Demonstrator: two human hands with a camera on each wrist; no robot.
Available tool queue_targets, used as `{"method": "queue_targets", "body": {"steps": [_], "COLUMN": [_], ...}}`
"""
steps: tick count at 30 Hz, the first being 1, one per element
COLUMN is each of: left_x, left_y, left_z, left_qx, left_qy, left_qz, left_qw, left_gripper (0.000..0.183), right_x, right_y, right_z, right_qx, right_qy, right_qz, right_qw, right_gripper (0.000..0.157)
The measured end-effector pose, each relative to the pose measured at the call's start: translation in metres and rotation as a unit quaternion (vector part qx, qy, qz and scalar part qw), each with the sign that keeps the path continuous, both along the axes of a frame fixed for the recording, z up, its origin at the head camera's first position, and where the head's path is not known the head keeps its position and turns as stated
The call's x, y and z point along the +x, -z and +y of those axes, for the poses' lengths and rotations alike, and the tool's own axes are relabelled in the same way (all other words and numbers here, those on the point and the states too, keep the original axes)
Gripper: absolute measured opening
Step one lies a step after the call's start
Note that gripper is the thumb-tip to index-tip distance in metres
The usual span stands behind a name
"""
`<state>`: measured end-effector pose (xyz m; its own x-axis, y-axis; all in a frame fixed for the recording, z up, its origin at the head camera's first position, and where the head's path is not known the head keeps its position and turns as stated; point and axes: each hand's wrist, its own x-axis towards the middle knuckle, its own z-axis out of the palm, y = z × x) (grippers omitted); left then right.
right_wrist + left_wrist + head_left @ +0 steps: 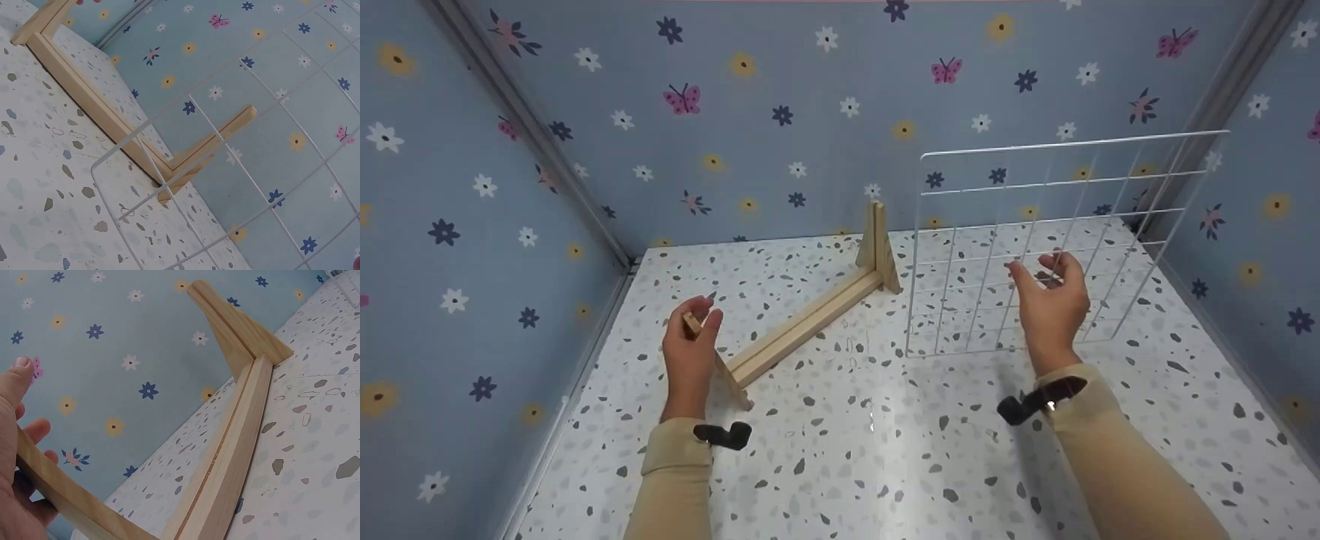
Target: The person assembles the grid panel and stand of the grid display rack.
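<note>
A pale wooden stand (pixel 810 324) rests on the speckled surface, with a grooved crossbar between two flared uprights. My left hand (pixel 687 352) grips the top of its near upright, which passes between thumb and fingers; the thumb (pixel 16 379) stands off the wood in the left wrist view. A white wire grid panel (pixel 986 229) stands upright at the right, tilted a little. My right hand (pixel 1054 315) holds the grid by its wires, fingers bent at the mesh. The right wrist view shows the grid's rounded corner in front of the stand, with almost none of that hand.
The white terrazzo-patterned tabletop (pixel 840 465) reaches to blue flowered panels (pixel 802 90) at the back and both sides. Grey metal posts (pixel 532 127) mark the back corners. The far upright (pixel 877 247) stands near the back panel, left of the grid.
</note>
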<state>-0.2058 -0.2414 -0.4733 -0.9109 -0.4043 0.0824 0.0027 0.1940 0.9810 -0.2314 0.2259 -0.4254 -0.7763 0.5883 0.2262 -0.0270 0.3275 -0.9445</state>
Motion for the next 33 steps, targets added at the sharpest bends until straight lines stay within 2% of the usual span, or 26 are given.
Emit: {"method": "queue_targets", "body": {"steps": [5,12,20,33], "left_x": [0.001,0.01,0.018,0.021], "left_y": [0.003,0.017,0.031,0.031], "left_z": [-0.001,-0.002,-0.007,-0.011], "left_qx": [0.006,0.04,0.055,0.066], "left_qy": [0.008,0.031,-0.01,-0.004], "left_qz": [0.004,0.057,0.096,0.06], "left_qw": [0.9999,0.9971,0.9938,0.996], "left_gripper": [0.053,0.06,0.056,0.066], "right_x": [0.001,0.0,0.001,0.002], "right_y": [-0.002,-0.001,-0.001,0.004], "right_z": [0.0,0.002,0.005,0.006], "right_qx": [-0.007,-0.009,-0.007,-0.013], "right_qy": [-0.004,0.002,0.008,-0.002], "right_qz": [-0.011,-0.013,-0.01,-0.009], "right_qw": [1.0,1.0,1.0,1.0], "right_gripper": [0.064,0.061,0.059,0.063]}}
